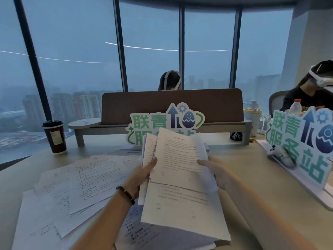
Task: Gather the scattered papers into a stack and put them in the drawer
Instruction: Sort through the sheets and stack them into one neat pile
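Papers [178, 159] are sitting partly gathered: my left hand [146, 172] and right hand [214, 172] are clamping a bundle, while loose sheets [86, 179] are covering the desk [261, 195], drawer unseen.

Tall windows [149, 42], dark frames, hazy grey-blue towers outside. Pale table [243, 170]; brown divider panel [171, 105]; white column [311, 42] at right. Dim light.
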Demonstrator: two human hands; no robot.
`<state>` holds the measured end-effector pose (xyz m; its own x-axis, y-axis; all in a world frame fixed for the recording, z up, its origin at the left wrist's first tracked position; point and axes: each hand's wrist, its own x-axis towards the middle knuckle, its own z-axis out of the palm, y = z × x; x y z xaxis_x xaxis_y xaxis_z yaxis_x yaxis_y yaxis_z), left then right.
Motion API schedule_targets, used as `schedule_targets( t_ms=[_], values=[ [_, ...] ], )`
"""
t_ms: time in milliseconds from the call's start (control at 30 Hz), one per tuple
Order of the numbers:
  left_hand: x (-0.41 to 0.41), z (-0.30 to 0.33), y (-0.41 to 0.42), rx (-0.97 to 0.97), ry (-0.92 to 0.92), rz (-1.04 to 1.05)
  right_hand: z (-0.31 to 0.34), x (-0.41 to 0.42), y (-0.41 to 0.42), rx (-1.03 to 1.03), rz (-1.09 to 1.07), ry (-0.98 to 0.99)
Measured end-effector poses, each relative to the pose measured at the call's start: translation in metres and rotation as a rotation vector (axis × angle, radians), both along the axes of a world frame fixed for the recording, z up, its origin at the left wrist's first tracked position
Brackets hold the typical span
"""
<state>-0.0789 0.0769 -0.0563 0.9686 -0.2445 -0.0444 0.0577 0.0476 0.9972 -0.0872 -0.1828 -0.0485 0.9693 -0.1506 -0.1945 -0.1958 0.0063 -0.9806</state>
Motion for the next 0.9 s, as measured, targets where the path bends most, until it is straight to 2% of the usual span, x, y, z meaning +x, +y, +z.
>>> schedule_targets(
  t_ms=[67,167,267,367,467,567,667,767,900],
  values=[
    [0.0,-0.003,0.0,-0.035,0.028,-0.032,-0.005,0.001,0.007,0.003,0.023,0.027],
    [0.003,-0.004,0.003,-0.023,0.061,-0.05,-0.007,0.004,0.01,-0.111,-0.041,-0.009],
    [0.002,-0.002,0.0,0.036,0.048,-0.021,0.005,0.0,0.013,-0.041,-0.064,-0.064],
    [-0.003,0.012,-0.011,0.066,-0.047,0.074,0.024,-0.008,0.017,-0.008,-0.032,-0.216],
    [-0.01,0.035,-0.018,0.031,-0.239,0.165,0.048,-0.019,0.02,-0.021,-0.043,-0.423],
    [-0.017,0.059,-0.023,-0.043,-0.401,0.218,0.07,-0.027,0.022,-0.076,-0.063,-0.646],
    [-0.021,0.072,-0.029,-0.037,-0.531,0.251,0.082,-0.03,0.026,-0.128,-0.106,-0.79],
    [-0.021,0.072,-0.031,-0.06,-0.554,0.273,0.083,-0.032,0.029,-0.127,-0.117,-0.848],
    [-0.022,0.06,-0.031,-0.12,-0.488,0.213,0.066,-0.03,0.03,-0.11,-0.1,-0.832]
  ],
)
